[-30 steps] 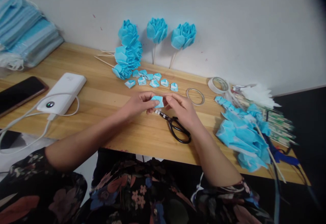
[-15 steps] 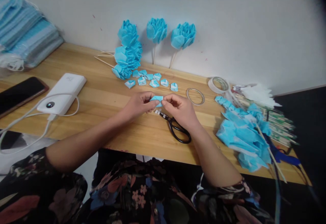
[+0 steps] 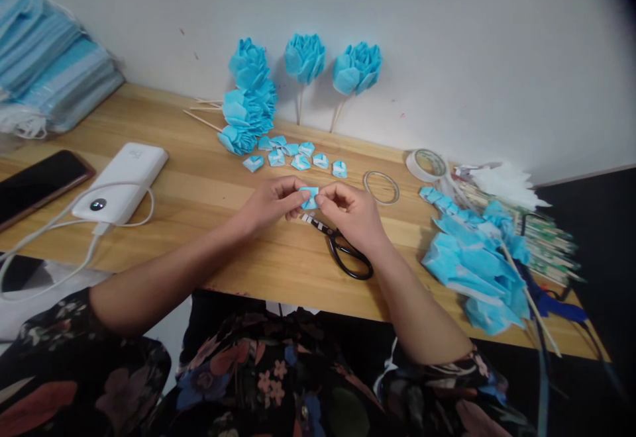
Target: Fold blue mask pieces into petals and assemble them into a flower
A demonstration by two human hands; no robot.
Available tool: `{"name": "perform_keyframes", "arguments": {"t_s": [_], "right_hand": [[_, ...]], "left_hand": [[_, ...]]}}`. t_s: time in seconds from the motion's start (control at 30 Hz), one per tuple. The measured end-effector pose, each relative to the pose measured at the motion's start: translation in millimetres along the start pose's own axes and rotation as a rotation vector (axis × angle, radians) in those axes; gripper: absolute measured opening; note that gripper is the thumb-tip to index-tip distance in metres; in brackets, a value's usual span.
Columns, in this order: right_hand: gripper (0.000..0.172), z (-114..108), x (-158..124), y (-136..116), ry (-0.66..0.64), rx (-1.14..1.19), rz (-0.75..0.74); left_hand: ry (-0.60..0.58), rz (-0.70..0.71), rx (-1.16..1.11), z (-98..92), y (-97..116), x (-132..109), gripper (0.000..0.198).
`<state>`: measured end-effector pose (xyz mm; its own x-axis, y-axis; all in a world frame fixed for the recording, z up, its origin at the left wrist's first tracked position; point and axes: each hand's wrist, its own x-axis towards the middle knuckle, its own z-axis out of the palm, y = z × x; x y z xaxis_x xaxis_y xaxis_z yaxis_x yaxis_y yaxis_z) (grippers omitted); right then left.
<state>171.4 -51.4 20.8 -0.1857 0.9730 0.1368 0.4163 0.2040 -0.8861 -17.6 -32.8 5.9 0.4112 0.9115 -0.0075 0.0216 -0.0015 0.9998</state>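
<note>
Between my two hands is a small folded piece of light blue fabric (image 3: 311, 198), held above the table. My left hand (image 3: 273, 203) pinches its left side, thumb on top. My right hand (image 3: 350, 214) grips the right edge between thumb and forefinger. Black-handled scissors (image 3: 350, 256) lie just under and beside my right hand, blades pointing toward my left fingers. Behind my hands, several folded light blue pieces (image 3: 301, 162) are spread on the table. Blue fabric flowers (image 3: 246, 111) on thin sticks lie beyond them.
Two more flowers (image 3: 358, 68) on sticks lean on the wall. A power bank (image 3: 134, 169) with a white cable and a phone (image 3: 42, 182) lie left, near stacked blue face masks (image 3: 50, 59). Right are a thin ring (image 3: 381, 173), a tape roll (image 3: 410, 166) and crumpled blue fabric (image 3: 467, 265).
My left thumb has shifted slightly on the folded piece, and more of its lower face now shows between my fingers. Everything else stays in place.
</note>
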Motion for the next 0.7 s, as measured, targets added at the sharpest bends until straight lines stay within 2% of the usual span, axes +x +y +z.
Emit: {"name": "perform_keyframes", "arguments": {"t_s": [0.17,0.37,0.53,0.7], "right_hand": [[0.019,-0.7,1.4,1.8,-0.025,0.076,0.031],[0.020,-0.8,3.5,4.5,0.000,0.107,0.039],[0.018,1.8,2.6,4.1,0.026,0.064,0.012],[0.018,2.2,2.4,6.4,0.012,0.070,0.021]], "left_hand": [[-0.005,-0.014,0.003,-0.4,2.5,-1.6,0.024],[-0.025,0.001,-0.007,0.3,1.5,-0.7,0.032],[0.053,0.024,0.134,2.0,-3.4,0.7,0.024],[0.007,0.014,0.089,-0.9,1.6,-1.9,0.025]]}}
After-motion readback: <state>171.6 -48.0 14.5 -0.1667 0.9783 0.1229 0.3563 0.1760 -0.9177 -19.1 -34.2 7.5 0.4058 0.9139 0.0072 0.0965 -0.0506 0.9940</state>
